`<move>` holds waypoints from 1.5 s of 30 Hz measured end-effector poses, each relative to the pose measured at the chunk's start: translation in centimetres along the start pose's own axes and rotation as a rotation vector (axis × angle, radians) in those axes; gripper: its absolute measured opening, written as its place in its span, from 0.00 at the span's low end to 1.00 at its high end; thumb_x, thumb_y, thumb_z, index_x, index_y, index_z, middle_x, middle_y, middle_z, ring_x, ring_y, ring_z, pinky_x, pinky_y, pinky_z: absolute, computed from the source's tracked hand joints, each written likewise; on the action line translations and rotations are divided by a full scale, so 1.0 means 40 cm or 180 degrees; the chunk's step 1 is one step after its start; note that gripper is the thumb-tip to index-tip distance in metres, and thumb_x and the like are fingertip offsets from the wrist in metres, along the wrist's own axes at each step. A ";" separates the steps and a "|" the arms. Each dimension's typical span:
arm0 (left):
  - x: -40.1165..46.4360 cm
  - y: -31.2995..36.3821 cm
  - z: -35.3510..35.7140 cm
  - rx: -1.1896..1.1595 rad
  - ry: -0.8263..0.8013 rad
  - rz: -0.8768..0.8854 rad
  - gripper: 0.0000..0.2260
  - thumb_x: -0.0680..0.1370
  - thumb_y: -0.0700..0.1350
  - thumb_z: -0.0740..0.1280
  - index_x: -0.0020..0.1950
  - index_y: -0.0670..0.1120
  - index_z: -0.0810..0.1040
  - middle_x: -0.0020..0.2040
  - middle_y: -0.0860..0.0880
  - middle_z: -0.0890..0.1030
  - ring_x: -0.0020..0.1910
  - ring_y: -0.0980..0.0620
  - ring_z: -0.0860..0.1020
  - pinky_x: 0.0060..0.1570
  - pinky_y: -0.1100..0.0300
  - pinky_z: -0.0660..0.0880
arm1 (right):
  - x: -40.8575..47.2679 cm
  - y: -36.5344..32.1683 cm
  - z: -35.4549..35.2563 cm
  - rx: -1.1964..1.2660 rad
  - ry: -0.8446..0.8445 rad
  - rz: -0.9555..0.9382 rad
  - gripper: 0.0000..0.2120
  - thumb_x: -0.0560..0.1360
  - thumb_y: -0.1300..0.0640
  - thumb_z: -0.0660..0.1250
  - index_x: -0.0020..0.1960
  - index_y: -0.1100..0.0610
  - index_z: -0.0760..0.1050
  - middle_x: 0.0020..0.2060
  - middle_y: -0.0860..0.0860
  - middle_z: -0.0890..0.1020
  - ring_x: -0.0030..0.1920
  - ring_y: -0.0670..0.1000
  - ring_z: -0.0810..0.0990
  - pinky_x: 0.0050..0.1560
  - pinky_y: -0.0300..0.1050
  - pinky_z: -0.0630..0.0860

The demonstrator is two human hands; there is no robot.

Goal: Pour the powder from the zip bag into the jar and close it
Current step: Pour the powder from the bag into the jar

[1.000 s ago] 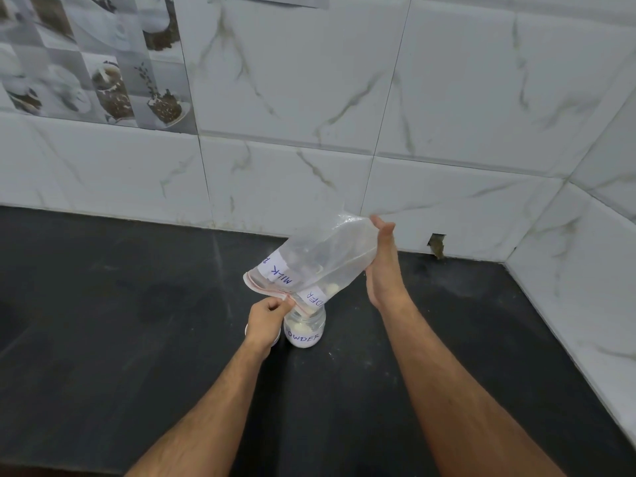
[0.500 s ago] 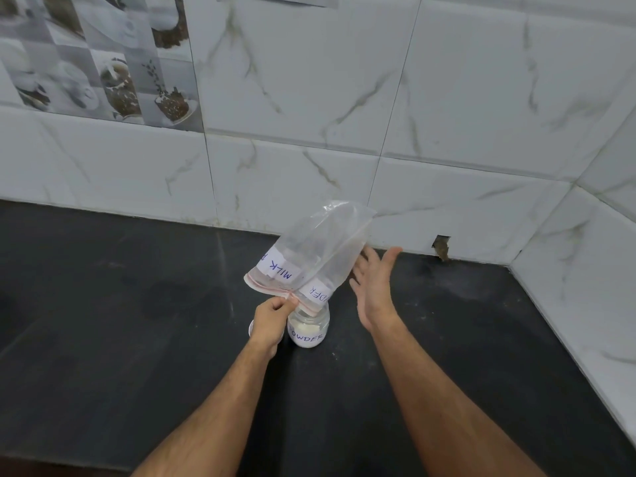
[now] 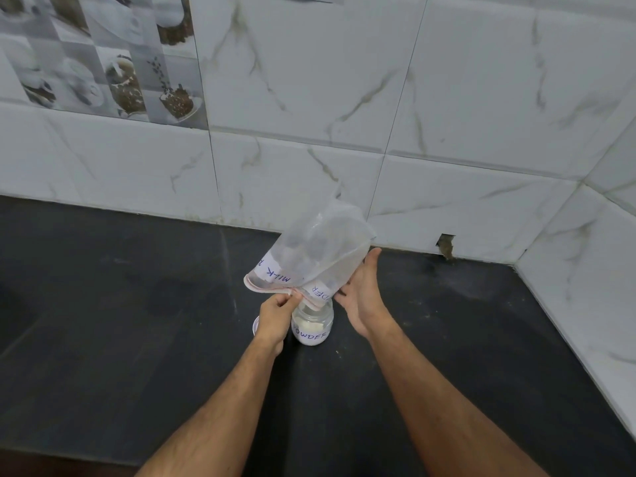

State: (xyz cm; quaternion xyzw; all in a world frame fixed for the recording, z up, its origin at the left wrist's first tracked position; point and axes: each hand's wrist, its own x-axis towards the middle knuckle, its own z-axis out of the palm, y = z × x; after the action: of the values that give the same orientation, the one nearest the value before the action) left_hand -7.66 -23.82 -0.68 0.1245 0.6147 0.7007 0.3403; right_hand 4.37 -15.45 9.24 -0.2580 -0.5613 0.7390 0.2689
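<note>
A clear zip bag (image 3: 320, 256) with a white "MILK POWDER" label is turned upside down, its mouth resting in the top of a small glass jar (image 3: 312, 325) on the black counter. The jar holds pale powder and carries a "POWDER" label. My left hand (image 3: 277, 313) pinches the pink zip edge of the bag just left of the jar's mouth. My right hand (image 3: 363, 294) is flat with fingers straight, its palm against the bag's right side. A white lid (image 3: 255, 326) lies mostly hidden behind my left hand.
The black counter (image 3: 137, 321) runs to a white marble-tiled wall (image 3: 309, 98) at the back and a side wall (image 3: 592, 270) on the right. A small hole (image 3: 445, 244) sits in the back wall's base.
My right hand left the bag's upper end, swung away with fingers spread, and has come back flat against the bag's right side. The bag now stands more upright over the jar.
</note>
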 end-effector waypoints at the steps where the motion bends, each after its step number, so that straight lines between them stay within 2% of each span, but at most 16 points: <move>1: -0.001 0.002 0.003 -0.0055 0.0014 -0.0008 0.06 0.80 0.41 0.69 0.47 0.41 0.83 0.47 0.47 0.86 0.50 0.50 0.83 0.49 0.62 0.76 | -0.002 0.002 0.002 0.0026 -0.0049 0.0016 0.55 0.59 0.15 0.52 0.76 0.46 0.65 0.71 0.48 0.76 0.71 0.52 0.74 0.75 0.60 0.66; 5: 0.010 0.003 0.008 -0.0269 0.0011 0.0044 0.07 0.77 0.44 0.72 0.46 0.41 0.85 0.51 0.42 0.86 0.57 0.43 0.83 0.58 0.52 0.78 | -0.004 0.001 0.014 0.0094 0.0329 0.0048 0.62 0.55 0.13 0.49 0.80 0.48 0.58 0.78 0.51 0.66 0.78 0.53 0.65 0.78 0.60 0.58; 8: 0.026 -0.012 0.005 -0.0269 0.0001 0.0052 0.15 0.68 0.53 0.76 0.44 0.41 0.85 0.52 0.36 0.85 0.58 0.39 0.82 0.65 0.39 0.75 | -0.010 0.002 0.035 -0.0004 -0.0029 0.0065 0.48 0.67 0.22 0.41 0.73 0.50 0.69 0.67 0.50 0.80 0.68 0.52 0.77 0.72 0.56 0.70; 10: 0.028 -0.012 0.010 -0.0241 -0.0006 0.0045 0.13 0.68 0.52 0.76 0.43 0.43 0.86 0.52 0.36 0.85 0.58 0.39 0.82 0.64 0.38 0.74 | -0.012 0.006 0.036 0.0102 0.0082 0.0024 0.40 0.70 0.26 0.40 0.66 0.46 0.73 0.59 0.46 0.84 0.61 0.47 0.82 0.62 0.46 0.78; 12: 0.021 -0.002 0.016 -0.0200 0.0044 0.0053 0.05 0.72 0.47 0.75 0.40 0.47 0.87 0.50 0.38 0.86 0.58 0.37 0.81 0.64 0.38 0.75 | -0.009 0.006 0.030 0.0186 0.0240 -0.0092 0.36 0.70 0.28 0.41 0.65 0.44 0.72 0.58 0.42 0.83 0.62 0.44 0.81 0.58 0.40 0.77; 17: 0.011 0.001 0.013 -0.0167 0.0105 0.0058 0.06 0.76 0.44 0.73 0.42 0.44 0.86 0.49 0.41 0.86 0.57 0.40 0.83 0.63 0.41 0.76 | -0.004 0.015 0.030 0.0046 -0.0113 -0.0037 0.31 0.74 0.30 0.45 0.63 0.45 0.75 0.56 0.45 0.86 0.59 0.46 0.83 0.56 0.42 0.80; 19: 0.003 0.011 0.018 -0.0138 0.0177 0.0067 0.06 0.77 0.44 0.73 0.43 0.42 0.85 0.48 0.41 0.87 0.55 0.41 0.83 0.62 0.43 0.77 | -0.003 0.011 0.021 -0.0033 0.0084 -0.0268 0.25 0.78 0.36 0.51 0.62 0.49 0.75 0.53 0.44 0.86 0.55 0.43 0.84 0.52 0.39 0.81; 21: -0.006 0.023 0.020 -0.0016 0.0216 0.0135 0.07 0.77 0.43 0.72 0.45 0.40 0.85 0.47 0.41 0.87 0.54 0.43 0.84 0.59 0.49 0.79 | 0.004 0.016 0.004 -0.0285 0.0427 -0.0273 0.22 0.79 0.41 0.62 0.66 0.53 0.72 0.56 0.46 0.84 0.54 0.42 0.84 0.57 0.43 0.80; 24: -0.017 0.036 0.018 0.0137 0.0199 0.0270 0.05 0.77 0.41 0.72 0.46 0.39 0.85 0.47 0.42 0.86 0.52 0.45 0.84 0.54 0.55 0.79 | 0.023 0.020 -0.023 -0.0546 0.0701 -0.0105 0.19 0.79 0.50 0.69 0.66 0.56 0.71 0.55 0.51 0.84 0.51 0.42 0.83 0.47 0.37 0.78; 28: -0.025 0.038 0.016 0.0297 0.0102 0.0372 0.04 0.77 0.40 0.72 0.46 0.41 0.85 0.46 0.44 0.87 0.52 0.45 0.84 0.57 0.51 0.80 | 0.053 0.013 -0.044 -0.0434 0.0917 0.0161 0.11 0.80 0.54 0.66 0.60 0.57 0.73 0.56 0.55 0.84 0.56 0.53 0.84 0.51 0.50 0.80; 30: -0.020 0.043 0.013 0.0347 0.0082 0.0403 0.02 0.76 0.39 0.73 0.46 0.42 0.85 0.46 0.43 0.87 0.51 0.46 0.84 0.55 0.52 0.81 | 0.069 0.016 -0.053 -0.0378 0.1005 0.0274 0.06 0.81 0.57 0.63 0.56 0.58 0.75 0.55 0.57 0.84 0.55 0.56 0.85 0.48 0.51 0.82; 34: -0.032 0.093 0.015 0.0151 -0.0132 0.0412 0.07 0.76 0.38 0.73 0.53 0.39 0.83 0.51 0.39 0.85 0.49 0.49 0.83 0.43 0.66 0.80 | 0.074 0.003 -0.065 -0.0059 0.1059 0.0352 0.08 0.82 0.60 0.62 0.57 0.57 0.78 0.52 0.56 0.86 0.52 0.56 0.86 0.45 0.51 0.83; 37: -0.037 0.107 0.015 0.0082 -0.0361 0.0236 0.12 0.78 0.48 0.70 0.56 0.41 0.83 0.51 0.45 0.86 0.50 0.51 0.83 0.43 0.66 0.77 | 0.066 0.010 -0.082 0.0324 0.1159 0.0551 0.07 0.82 0.59 0.62 0.58 0.55 0.77 0.53 0.55 0.85 0.50 0.56 0.85 0.42 0.50 0.81; 39: -0.029 0.121 0.012 0.0156 -0.0402 -0.0001 0.19 0.81 0.58 0.63 0.56 0.46 0.84 0.48 0.49 0.86 0.45 0.54 0.82 0.41 0.64 0.72 | 0.062 0.013 -0.088 0.0643 0.1147 0.0684 0.08 0.81 0.61 0.61 0.57 0.54 0.76 0.52 0.55 0.85 0.50 0.57 0.85 0.43 0.50 0.80; 41: -0.011 0.135 0.012 0.0116 -0.0349 -0.0095 0.23 0.82 0.62 0.57 0.57 0.48 0.84 0.42 0.49 0.83 0.39 0.56 0.77 0.38 0.62 0.66 | 0.059 0.012 -0.089 0.1032 0.1110 0.0798 0.08 0.82 0.62 0.61 0.58 0.55 0.76 0.51 0.56 0.85 0.50 0.57 0.85 0.45 0.51 0.80; 45: 0.005 0.167 0.023 -0.0236 -0.0289 -0.0118 0.14 0.81 0.53 0.62 0.55 0.47 0.83 0.44 0.49 0.84 0.39 0.56 0.77 0.39 0.59 0.66 | 0.062 0.001 -0.079 0.1647 0.1096 0.0953 0.06 0.83 0.62 0.60 0.53 0.60 0.75 0.47 0.57 0.85 0.46 0.56 0.84 0.46 0.51 0.80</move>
State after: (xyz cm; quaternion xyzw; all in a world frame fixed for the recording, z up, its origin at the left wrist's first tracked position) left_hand -9.44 -23.07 5.77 0.1320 0.5744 0.7101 0.3851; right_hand 4.73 -11.56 8.25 -0.3817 -0.2576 0.8337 0.3047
